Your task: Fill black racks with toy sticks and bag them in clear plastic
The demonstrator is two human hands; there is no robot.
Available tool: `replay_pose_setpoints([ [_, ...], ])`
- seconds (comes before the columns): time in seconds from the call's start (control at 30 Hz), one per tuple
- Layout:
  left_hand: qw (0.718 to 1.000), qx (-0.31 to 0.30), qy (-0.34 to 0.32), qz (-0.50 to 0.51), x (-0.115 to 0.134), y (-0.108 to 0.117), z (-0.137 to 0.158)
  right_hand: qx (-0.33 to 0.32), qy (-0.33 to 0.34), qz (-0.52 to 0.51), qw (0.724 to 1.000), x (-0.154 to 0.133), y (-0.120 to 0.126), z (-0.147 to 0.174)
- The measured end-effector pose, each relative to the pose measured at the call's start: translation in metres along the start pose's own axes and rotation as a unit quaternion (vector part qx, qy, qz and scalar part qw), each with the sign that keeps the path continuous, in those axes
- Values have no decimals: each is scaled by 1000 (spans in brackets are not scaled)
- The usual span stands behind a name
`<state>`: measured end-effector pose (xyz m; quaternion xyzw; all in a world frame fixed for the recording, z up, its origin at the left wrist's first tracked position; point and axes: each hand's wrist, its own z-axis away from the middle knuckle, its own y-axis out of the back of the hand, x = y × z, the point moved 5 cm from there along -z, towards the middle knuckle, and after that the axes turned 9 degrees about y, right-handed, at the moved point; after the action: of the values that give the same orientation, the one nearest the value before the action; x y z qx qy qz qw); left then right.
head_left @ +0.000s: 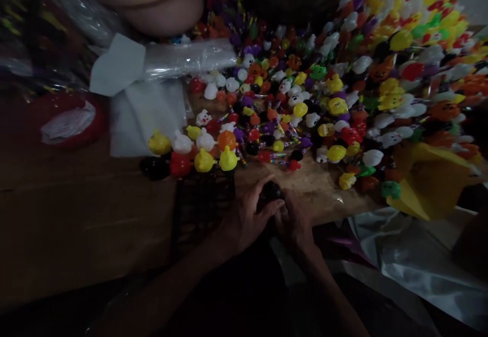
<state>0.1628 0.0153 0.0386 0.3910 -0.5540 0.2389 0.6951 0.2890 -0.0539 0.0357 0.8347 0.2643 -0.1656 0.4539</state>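
Close to the table's front edge, my left hand (pixel 248 216) and my right hand (pixel 296 221) meet around a small black round toy piece (pixel 272 190). The fingers of both hands are closed on it, and its lower part is hidden by them. Just beyond my hands lie small toy heads on colourful sticks, among them a red one (pixel 294 165) and a black one (pixel 297 155). Left of my hands, a dark rack (pixel 204 200) has a yellow toy head (pixel 203 160), an orange one (pixel 226 140) and several others at its far end.
A large pile of toy heads (pixel 381 72) covers the back right. A yellow bag or sheet (pixel 430 179) lies at the right edge. Clear plastic bags (pixel 148 118), a pink basin (pixel 163 6) and a red dish (pixel 80 136) stand at the left.
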Motion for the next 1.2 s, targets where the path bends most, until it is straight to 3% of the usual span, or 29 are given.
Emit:
replay_pose_setpoints([
  [0.1,997,4,-33,-64,-11,2,-5,38,-80,27,996,23,12,5],
  [0.17,990,44,-53,-124,-20,9,-6,57,-114,50,991,36,21,8],
  [0.3,972,110,-104,-177,-32,21,-11,96,-116,110,983,55,45,2],
  [0.5,981,96,-44,-161,-35,41,-22,194,-114,264,938,86,115,-41],
  [0.6,985,81,-11,-154,-36,53,-23,155,-124,324,925,106,132,-67],
  [0.77,986,67,-33,-152,-33,62,-23,63,-160,325,930,133,119,-89],
  [0.87,989,55,-10,-138,-29,58,-24,84,-138,327,931,118,107,-87],
  [0.93,995,39,2,-95,-23,47,-27,99,-85,305,943,94,95,-79],
  [1.03,992,89,-73,-59,-4,30,-34,134,-8,225,965,48,73,-60],
  [1.13,938,187,-210,-205,15,13,-39,164,-14,127,978,16,54,-43],
  [1.2,902,215,-243,-284,16,6,-44,132,-25,68,989,5,46,-40],
])
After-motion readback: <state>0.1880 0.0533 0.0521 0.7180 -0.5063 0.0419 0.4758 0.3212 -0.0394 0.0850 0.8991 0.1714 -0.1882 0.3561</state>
